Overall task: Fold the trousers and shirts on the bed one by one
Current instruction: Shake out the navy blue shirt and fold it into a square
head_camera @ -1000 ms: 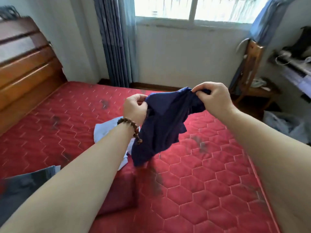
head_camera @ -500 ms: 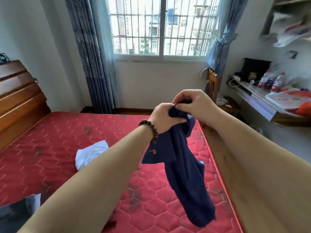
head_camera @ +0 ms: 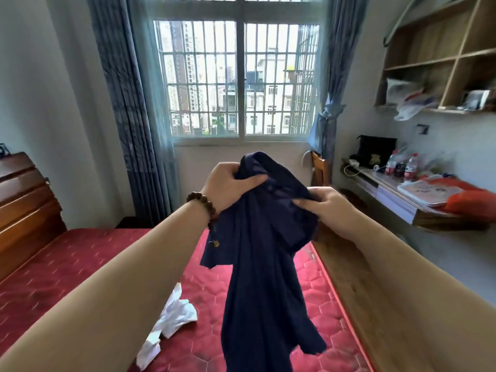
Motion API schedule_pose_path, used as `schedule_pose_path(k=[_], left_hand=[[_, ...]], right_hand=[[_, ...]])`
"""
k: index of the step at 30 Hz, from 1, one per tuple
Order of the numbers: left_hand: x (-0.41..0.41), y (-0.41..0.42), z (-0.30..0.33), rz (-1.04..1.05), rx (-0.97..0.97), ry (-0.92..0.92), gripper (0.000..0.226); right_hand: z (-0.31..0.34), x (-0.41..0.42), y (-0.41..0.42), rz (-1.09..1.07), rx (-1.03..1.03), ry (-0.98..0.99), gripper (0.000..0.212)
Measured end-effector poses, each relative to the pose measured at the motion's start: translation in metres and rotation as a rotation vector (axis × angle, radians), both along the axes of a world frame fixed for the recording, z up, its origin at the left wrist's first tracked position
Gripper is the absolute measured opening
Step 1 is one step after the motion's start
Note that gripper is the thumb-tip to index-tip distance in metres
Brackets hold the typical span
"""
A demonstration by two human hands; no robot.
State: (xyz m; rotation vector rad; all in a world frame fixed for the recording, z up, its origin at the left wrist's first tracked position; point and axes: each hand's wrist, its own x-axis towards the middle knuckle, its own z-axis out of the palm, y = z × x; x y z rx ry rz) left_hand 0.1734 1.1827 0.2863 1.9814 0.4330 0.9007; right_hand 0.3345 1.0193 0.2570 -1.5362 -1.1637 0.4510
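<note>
A dark navy garment (head_camera: 263, 264) hangs in the air above the red quilted mattress (head_camera: 80, 264), bunched at its top and trailing down long. My left hand (head_camera: 228, 186), with a bead bracelet on the wrist, grips the bunched top edge. My right hand (head_camera: 327, 205) pinches the cloth lower and to the right. A crumpled white garment (head_camera: 171, 318) lies on the mattress below my left forearm.
A wooden headboard (head_camera: 21, 210) stands at the left. The barred window (head_camera: 236, 76) with blue curtains is straight ahead. Right of the bed run a wood floor strip, a chair (head_camera: 319, 167), a desk (head_camera: 402, 200) with bottles and a tray, and wall shelves (head_camera: 442, 57).
The view has tilted up toward the window. Both hands have lifted the navy garment off the bed, and my right hand has shifted down and apart from the left along the cloth.
</note>
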Motion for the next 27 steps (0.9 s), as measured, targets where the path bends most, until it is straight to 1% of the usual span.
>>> schedule_pose_path(k=[3,5,8,10,11,13,15,16,19,21,23,25,27], left_hand=[[-0.016,0.013,0.012,-0.037,0.033,0.005,0.017],[-0.025,0.02,0.019,-0.019,0.097,0.014,0.015],[-0.035,0.032,0.03,0.049,0.168,0.041,0.023],[-0.041,0.041,0.034,0.068,0.176,0.075,0.029],[-0.043,0.045,0.034,0.082,0.194,0.093,0.031],[-0.048,0.051,0.035,0.111,0.25,0.102,0.033],[-0.05,0.058,0.036,0.137,0.273,0.075,0.034],[-0.051,0.062,0.038,0.146,0.254,0.061,0.035],[-0.049,0.068,0.043,0.124,0.099,0.034,0.031],[-0.046,0.07,0.045,0.135,0.038,0.057,0.029],[-0.043,0.071,0.047,0.135,-0.014,0.072,0.03],[-0.046,0.069,0.047,0.025,-0.1,0.108,0.034],[-0.048,0.067,0.042,-0.105,-0.084,0.162,0.041]], right_hand=[[0.015,-0.004,0.011,-0.062,0.056,-0.03,0.016],[0.025,-0.004,0.019,-0.08,0.048,-0.071,0.017],[0.038,-0.001,0.028,-0.022,-0.072,-0.079,0.012],[0.047,0.0,0.03,0.022,-0.148,-0.069,0.012],[0.051,0.0,0.032,0.007,-0.153,-0.077,0.013],[0.06,-0.004,0.038,-0.06,-0.119,-0.097,0.019],[0.068,-0.009,0.046,-0.113,-0.07,-0.111,0.019],[0.071,-0.011,0.049,-0.128,-0.049,-0.119,0.019],[0.078,-0.015,0.058,-0.159,0.004,-0.109,0.023],[0.081,-0.019,0.062,-0.192,0.006,-0.102,0.021],[0.082,-0.021,0.065,-0.227,-0.002,-0.072,0.024],[0.083,-0.023,0.066,-0.244,0.0,0.035,0.02],[0.084,-0.022,0.066,-0.25,0.003,0.101,0.014]])
